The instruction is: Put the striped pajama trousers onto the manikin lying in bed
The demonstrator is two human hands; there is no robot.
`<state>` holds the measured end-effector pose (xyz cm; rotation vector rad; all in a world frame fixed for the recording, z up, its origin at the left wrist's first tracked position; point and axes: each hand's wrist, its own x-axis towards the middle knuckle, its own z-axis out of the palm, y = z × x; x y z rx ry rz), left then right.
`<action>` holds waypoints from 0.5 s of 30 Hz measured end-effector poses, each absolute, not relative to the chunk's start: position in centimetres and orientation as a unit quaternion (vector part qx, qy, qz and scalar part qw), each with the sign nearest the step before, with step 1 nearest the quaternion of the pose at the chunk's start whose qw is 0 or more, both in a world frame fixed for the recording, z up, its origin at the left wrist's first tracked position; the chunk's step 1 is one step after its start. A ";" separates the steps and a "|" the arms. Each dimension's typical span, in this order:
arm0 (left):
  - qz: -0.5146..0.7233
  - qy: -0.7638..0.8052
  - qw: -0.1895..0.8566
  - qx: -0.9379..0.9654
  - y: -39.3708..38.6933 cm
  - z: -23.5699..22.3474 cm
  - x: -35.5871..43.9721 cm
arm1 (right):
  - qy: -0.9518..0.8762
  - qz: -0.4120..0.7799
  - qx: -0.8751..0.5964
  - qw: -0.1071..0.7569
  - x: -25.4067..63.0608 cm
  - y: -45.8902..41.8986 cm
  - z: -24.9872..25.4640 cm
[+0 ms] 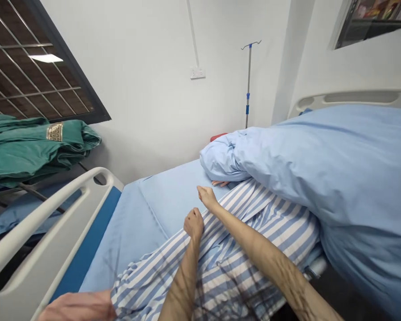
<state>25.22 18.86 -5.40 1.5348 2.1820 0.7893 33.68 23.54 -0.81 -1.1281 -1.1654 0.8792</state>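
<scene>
My left hand is closed in a fist at the far edge of a leg in blue-and-white striped trousers. Just beyond it, my right hand is also curled into a fist, over the far side of the same leg. No held thing shows in either fist, and the trouser cloth is not pulled up into them. The legs lie along a light blue bed sheet. A pinkish foot sticks out at the lower left. Part of another hand peeks from under a light blue quilt.
A bed end board stands at the left, with folded green cloth beyond it. By the white wall rises an IV pole. Another bed board is at the back right. The quilt hangs over the near bed edge.
</scene>
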 end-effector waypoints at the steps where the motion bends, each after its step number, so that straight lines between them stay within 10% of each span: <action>1: 0.278 0.773 0.182 0.541 18.9 -5.4 25.2 | -0.534 0.365 -0.483 0.590 34.0 23.4 -0.6; 15: 0.301 0.759 0.171 0.552 19.5 -6.4 24.7 | -0.630 0.348 -0.486 0.496 35.9 22.9 -6.1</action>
